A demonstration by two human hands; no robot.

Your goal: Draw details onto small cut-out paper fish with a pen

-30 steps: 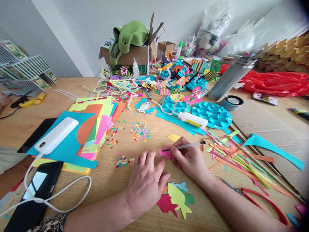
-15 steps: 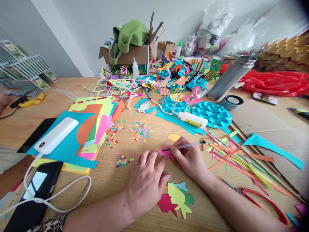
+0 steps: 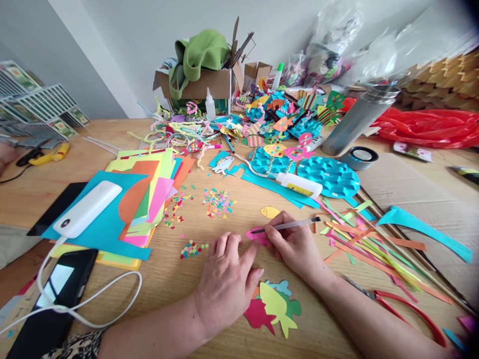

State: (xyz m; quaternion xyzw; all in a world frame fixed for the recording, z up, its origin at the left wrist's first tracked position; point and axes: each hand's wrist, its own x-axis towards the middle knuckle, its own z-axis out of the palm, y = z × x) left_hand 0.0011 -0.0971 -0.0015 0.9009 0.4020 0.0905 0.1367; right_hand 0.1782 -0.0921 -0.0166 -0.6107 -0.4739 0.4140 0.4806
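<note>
A pen [image 3: 295, 224] is gripped in my right hand [image 3: 290, 244], its tip on a small pink paper fish [image 3: 257, 235] lying on the table. My left hand [image 3: 228, 279] rests flat beside it, with the index fingertip at the fish's lower edge and the other fingers slightly bent. Just above lies a yellow paper fish [image 3: 270, 212]. Below the hands is a loose pile of cut fish, with a yellow-green one [image 3: 276, 305] over a red one [image 3: 258, 316]. Round paper dots [image 3: 191, 250] lie left of my left hand.
Scissors [image 3: 407, 309] lie beside my right forearm, and paper strips [image 3: 366, 234] beyond it. Coloured sheets [image 3: 101, 199] carry a white power bank [image 3: 88, 209] at left. Behind stand a glue bottle [image 3: 210, 105] and metal flask [image 3: 359, 119]. Another person's hand shows at far left.
</note>
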